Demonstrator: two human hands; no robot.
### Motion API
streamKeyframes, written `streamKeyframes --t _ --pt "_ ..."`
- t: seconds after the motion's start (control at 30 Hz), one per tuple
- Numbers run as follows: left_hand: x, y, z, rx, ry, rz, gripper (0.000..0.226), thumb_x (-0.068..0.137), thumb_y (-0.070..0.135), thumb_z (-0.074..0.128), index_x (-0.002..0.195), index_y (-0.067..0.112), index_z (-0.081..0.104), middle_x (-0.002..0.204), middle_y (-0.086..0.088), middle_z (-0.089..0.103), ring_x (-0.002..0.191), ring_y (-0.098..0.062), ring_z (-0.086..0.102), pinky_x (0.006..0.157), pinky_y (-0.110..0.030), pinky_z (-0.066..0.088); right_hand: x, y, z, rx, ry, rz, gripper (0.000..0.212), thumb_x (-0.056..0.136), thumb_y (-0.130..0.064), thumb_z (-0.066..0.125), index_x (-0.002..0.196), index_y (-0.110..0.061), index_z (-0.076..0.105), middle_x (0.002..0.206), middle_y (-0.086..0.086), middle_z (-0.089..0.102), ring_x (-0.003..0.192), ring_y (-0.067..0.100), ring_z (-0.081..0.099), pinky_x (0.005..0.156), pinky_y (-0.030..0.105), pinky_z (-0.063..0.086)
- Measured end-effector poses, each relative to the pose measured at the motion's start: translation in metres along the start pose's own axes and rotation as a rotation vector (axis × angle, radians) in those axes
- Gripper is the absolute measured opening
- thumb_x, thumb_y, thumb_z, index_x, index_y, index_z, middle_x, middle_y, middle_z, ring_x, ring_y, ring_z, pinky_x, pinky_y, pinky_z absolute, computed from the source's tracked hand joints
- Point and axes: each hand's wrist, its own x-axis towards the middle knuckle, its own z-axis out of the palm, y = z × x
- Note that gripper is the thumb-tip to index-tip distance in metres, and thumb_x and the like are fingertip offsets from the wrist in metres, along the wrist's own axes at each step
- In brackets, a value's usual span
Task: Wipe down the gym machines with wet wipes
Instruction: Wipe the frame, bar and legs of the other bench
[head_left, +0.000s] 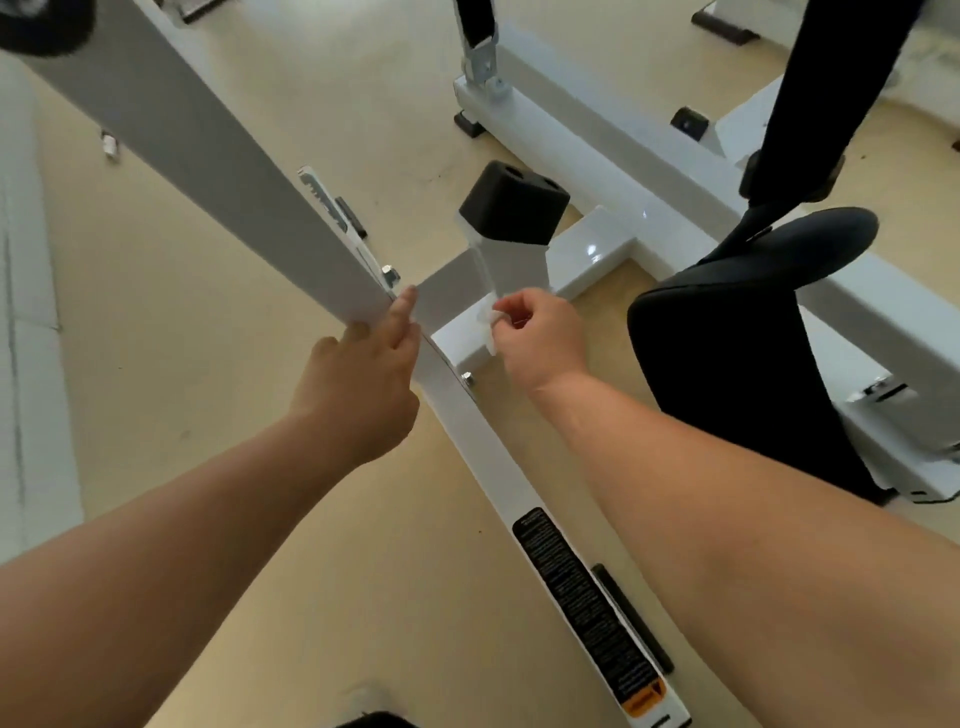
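Wet wipe (487, 318) pinched by R hand (543, 338) at frame joint (460, 343) | L hand (363, 379) open on beam (208, 171) | seat pad (727, 364) prob. undone

We list the machine frame (597, 249) as metal tube under smooth, glossy white paint that throws back bright highlights, with bare silvery metal bolts (389, 273) at its joints and a matt black end cap (511, 205), plastic or rubber, on the short upright. We list the seat pad (727, 364) as smooth black upholstery with a faint sheen, the warning label (582, 597) as a smooth printed sticker, and the wet wipe (488, 318) as a thin, crumpled, cloth-like sheet. We enter the floor (208, 338) as smooth and matt.
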Motion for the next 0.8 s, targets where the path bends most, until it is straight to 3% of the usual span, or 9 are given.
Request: streamKeyframes --t 0.07,0.13,0.2,0.3,0.37,0.43,0.53,0.7,0.8 --pt "-0.004 -0.004 -0.001 0.029 0.024 0.018 0.07 0.093 0.027 0.038 0.159 0.013 0.019 0.169 -0.002 -0.011 0.136 -0.029 0.041 0.096 -0.041 0.048 0.009 -0.008 0.012 0.106 0.026 0.05 0.011 0.093 -0.013 0.067 0.088 -0.023 0.065 0.077 -0.014 0.067 0.07 -0.002 0.064 0.068 0.018 0.051" --pt "-0.008 -0.007 0.0 0.051 0.03 0.04 0.073 0.093 0.028 0.038 0.16 0.01 0.014 0.169 -0.005 -0.012 0.133 -0.027 0.042 0.097 -0.04 0.046 0.017 -0.013 0.028 0.187 0.03 0.102 0.009 0.093 -0.015 0.07 0.086 -0.021 0.071 0.074 -0.009 0.072 0.07 -0.001 0.067 0.067 0.017 0.051" --pt "-0.012 -0.01 0.005 0.07 0.019 0.063 0.077 0.093 0.028 0.037 0.161 0.008 0.006 0.168 -0.005 -0.017 0.135 -0.025 0.039 0.103 -0.041 0.042 0.026 -0.015 0.046 0.24 0.055 0.15 0.004 0.093 -0.023 0.073 0.093 -0.02 0.076 0.084 -0.006 0.076 0.082 0.009 0.07 0.076 0.026 0.056" --pt "-0.014 -0.022 0.012 0.107 -0.018 0.074 0.083 0.095 0.029 0.036 0.159 0.009 -0.012 0.162 0.0 -0.035 0.149 -0.026 0.019 0.121 -0.05 0.022 0.028 -0.025 0.067 0.349 0.055 0.192 0.026 0.098 -0.023 0.068 0.122 -0.013 0.073 0.112 0.0 0.075 0.104 0.014 0.069 0.097 0.03 0.055" --pt "-0.015 -0.029 0.015 0.124 -0.031 0.072 0.084 0.096 0.029 0.035 0.154 0.012 -0.023 0.157 0.004 -0.044 0.155 -0.028 0.0 0.124 -0.054 0.012 0.022 -0.027 0.079 0.44 0.005 0.215 0.031 0.1 -0.015 0.062 0.13 -0.011 0.069 0.119 0.002 0.073 0.111 0.015 0.067 0.101 0.03 0.052" --pt "-0.017 -0.03 0.018 0.108 -0.024 0.065 0.085 0.096 0.029 0.034 0.149 0.015 -0.029 0.157 0.005 -0.043 0.155 -0.026 -0.006 0.125 -0.053 0.009 0.016 -0.027 0.088 0.444 -0.064 0.215 0.033 0.1 -0.008 0.058 0.131 -0.011 0.068 0.12 0.003 0.072 0.11 0.016 0.066 0.1 0.03 0.053" --pt "-0.016 -0.028 0.019 0.046 -0.017 0.056 0.084 0.095 0.027 0.034 0.156 0.015 -0.023 0.16 0.006 -0.038 0.155 -0.024 -0.005 0.126 -0.05 0.008 0.021 -0.025 0.089 0.381 -0.053 0.214 0.031 0.099 -0.006 0.054 0.123 -0.013 0.071 0.117 0.003 0.072 0.11 0.018 0.066 0.101 0.035 0.054" --pt "-0.015 -0.028 0.015 0.013 -0.009 0.059 0.081 0.095 0.027 0.031 0.159 0.017 -0.018 0.159 0.008 -0.037 0.154 -0.023 0.002 0.124 -0.049 0.014 0.044 -0.024 0.074 0.393 0.134 0.272 0.025 0.101 -0.009 0.055 0.121 -0.01 0.07 0.113 0.004 0.071 0.101 0.015 0.062 0.085 0.023 0.046" --pt "-0.016 -0.026 0.013 0.001 -0.029 0.052 0.08 0.095 0.027 0.031 0.159 0.016 -0.016 0.162 0.006 -0.033 0.154 -0.024 0.004 0.124 -0.048 0.014 0.036 -0.026 0.084 0.351 0.132 0.233 0.023 0.095 -0.006 0.05 0.106 -0.009 0.07 0.104 0.013 0.072 0.093 0.026 0.067 0.085 0.036 0.057"
